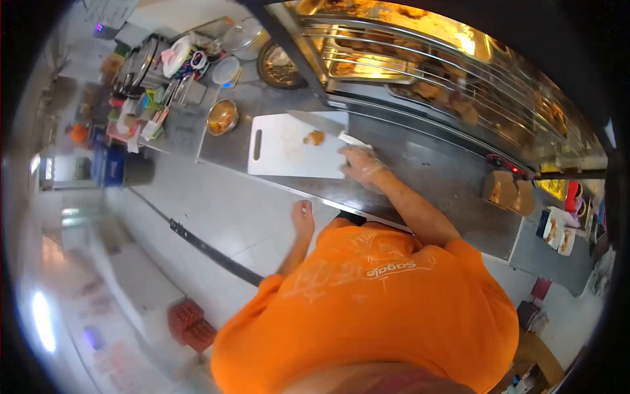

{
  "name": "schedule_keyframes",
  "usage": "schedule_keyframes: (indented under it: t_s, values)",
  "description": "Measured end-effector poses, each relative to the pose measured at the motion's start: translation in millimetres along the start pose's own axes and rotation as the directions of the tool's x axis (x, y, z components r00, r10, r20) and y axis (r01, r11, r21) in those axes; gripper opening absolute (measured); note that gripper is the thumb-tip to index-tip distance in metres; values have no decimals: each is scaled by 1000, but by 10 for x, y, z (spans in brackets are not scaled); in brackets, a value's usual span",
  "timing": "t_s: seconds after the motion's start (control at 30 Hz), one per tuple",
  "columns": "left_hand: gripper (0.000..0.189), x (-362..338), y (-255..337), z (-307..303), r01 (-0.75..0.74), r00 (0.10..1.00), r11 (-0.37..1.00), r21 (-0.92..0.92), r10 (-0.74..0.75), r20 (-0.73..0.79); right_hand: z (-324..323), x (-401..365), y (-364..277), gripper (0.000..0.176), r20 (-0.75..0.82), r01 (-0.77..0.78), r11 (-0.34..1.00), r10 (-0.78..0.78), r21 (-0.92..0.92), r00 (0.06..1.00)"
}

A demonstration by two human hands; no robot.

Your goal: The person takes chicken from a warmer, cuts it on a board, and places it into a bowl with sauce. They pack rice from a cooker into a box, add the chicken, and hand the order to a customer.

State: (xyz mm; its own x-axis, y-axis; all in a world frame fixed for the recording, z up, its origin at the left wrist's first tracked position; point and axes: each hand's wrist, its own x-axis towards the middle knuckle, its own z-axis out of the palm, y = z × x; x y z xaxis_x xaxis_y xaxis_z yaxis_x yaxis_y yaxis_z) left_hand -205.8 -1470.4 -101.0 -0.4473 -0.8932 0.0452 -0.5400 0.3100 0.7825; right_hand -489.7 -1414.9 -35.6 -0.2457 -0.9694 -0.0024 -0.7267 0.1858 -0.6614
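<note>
Item one: the knife [316, 122]. It lies low across the far right corner of the white cutting board [275, 157], broad blade pointing away from you and to the left, pale handle toward you. Your right hand [362, 164], in a thin clear glove, has its fingers clenched round that handle at the board's right edge.

Item two: a small browned piece of food [314, 138] sits on the board just beside the blade, on your side of it. Whether the blade touches it cannot be told.

Item three: the board rests on the steel counter [426, 164], close to its front edge, handle slot to the left.

Item four: your left hand [302, 217] is bare, hangs just below the counter's front edge over the tiled floor [216, 217], fingers slack and grasping nothing.

Surroundings: a metal bowl [222, 117] with orange-brown contents stands just left of the board. Behind the counter runs a lit glass display cabinet [420, 72] with fried pieces on wire racks. Red crates [191, 325] stand on the floor, well apart from you
</note>
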Motion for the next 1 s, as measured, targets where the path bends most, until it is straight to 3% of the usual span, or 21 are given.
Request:
schedule_keyframes:
  t_s: [0.03,0.1,0.13,0.2,0.27,0.33,0.43,0.47,0.53,0.6,0.63,0.67,0.7,0.73,0.77,0.8,0.83,0.87,0.93,0.97,1.0]
  values:
    - [21,34,-69,-144,30,999,999,-28,-31,-40,49,303,-170,46,6,4,1000,-4,-9,1000]
    - [19,159,-306,-402,68,988,998,-19,-70,-139,74,851,-551,53,135,-186,979,196,-84,971]
    - [19,230,-374,-515,64,987,997,-32,-68,-146,261,1050,-583,53,131,-181,979,193,-98,972]
    - [19,367,-475,-694,119,967,993,-25,-121,-223,782,1390,-423,53,-6,-244,899,259,-363,966]
    - [20,516,-714,-785,103,969,995,-8,-102,-226,1224,1640,-177,42,-59,-259,900,254,-352,965]
    - [21,811,-781,-756,79,976,997,2,-77,-206,1958,1730,305,30,-105,-117,775,66,-621,992]
    - [21,1058,-918,-834,62,987,996,-65,-70,-145,1367,1473,-298,20,-108,-153,929,123,-338,986]
    - [23,1181,-958,-826,33,988,999,-39,-38,-148,1274,1472,-314,20,-118,-164,925,131,-344,984]
    - [24,1439,-1060,-826,-3,990,1000,-21,0,-143,1019,1419,-287,15,-477,69,957,-203,-283,855]
    - [30,1737,-1111,-795,37,982,989,143,-10,-187,218,1330,-516,13,-653,-189,944,-36,-272,756]
    - [33,1852,-985,-832,56,985,966,252,-11,-174,-470,1200,-732,18,-635,-194,669,-514,-717,576]
    - [37,1969,-802,-903,74,987,929,363,-17,-158,-1045,1073,-830,24,-655,73,821,-502,-566,564]
    - [42,2077,-695,-927,123,990,933,339,-90,-113,-1269,1128,-552,15,-544,-474,357,-763,-805,348]
    - [47,2171,-652,-939,177,984,932,316,-163,-72,-1673,1009,-703,17,-712,-342,636,-523,-692,468]
    - [47,2240,-704,-919,194,981,929,315,-177,-83,-2094,1063,-799,22,-677,-294,613,-621,-734,395]
    - [49,2341,-789,-858,181,984,923,340,-170,-62,-2377,1042,-876,26,-642,-306,567,-630,-765,437]
    - [52,2455,-893,-789,161,987,918,362,-157,-41,-2499,1018,-869,23,-703,-483,515,-457,-708,545]
    - [52,2569,-1061,-696,164,986,920,356,-156,-52,-2637,1090,-548,36,-651,-511,406,-528,-758,545]
    - [57,2726,-1389,-525,143,989,739,658,-129,-71,-2821,992,-797,49,-727,-562,541,-144,-626,671]
    - [57,2729,-1321,-589,153,987,735,660,-142,-71,-2802,929,-866,49,-719,-554,543,-141,-631,680]
    - [52,2726,-1263,-647,109,990,784,610,-139,2,-2755,866,-920,45,-773,-578,553,-214,-600,597]
